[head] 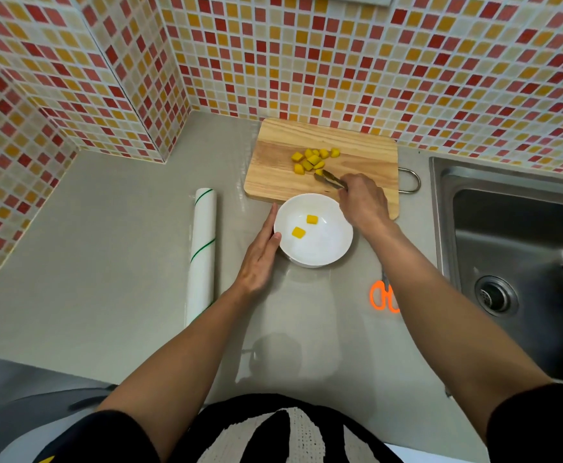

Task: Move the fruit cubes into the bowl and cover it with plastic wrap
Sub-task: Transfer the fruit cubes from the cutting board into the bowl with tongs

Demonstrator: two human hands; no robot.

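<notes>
Several yellow fruit cubes (313, 159) lie on a wooden cutting board (273, 168). A white bowl (326, 252) in front of the board holds two cubes (312, 219). My right hand (365, 202) grips metal tongs (329, 179) whose tips reach the nearest cube on the board. Straight fingers of my left hand (260, 255) rest against the bowl's left side. A roll of plastic wrap (202, 252) with green lines lies left of the bowl.
Orange-handled scissors (383, 295) lie on the grey counter right of the bowl, partly under my right forearm. A steel sink (514, 248) fills the right side. Tiled walls close off the back and left.
</notes>
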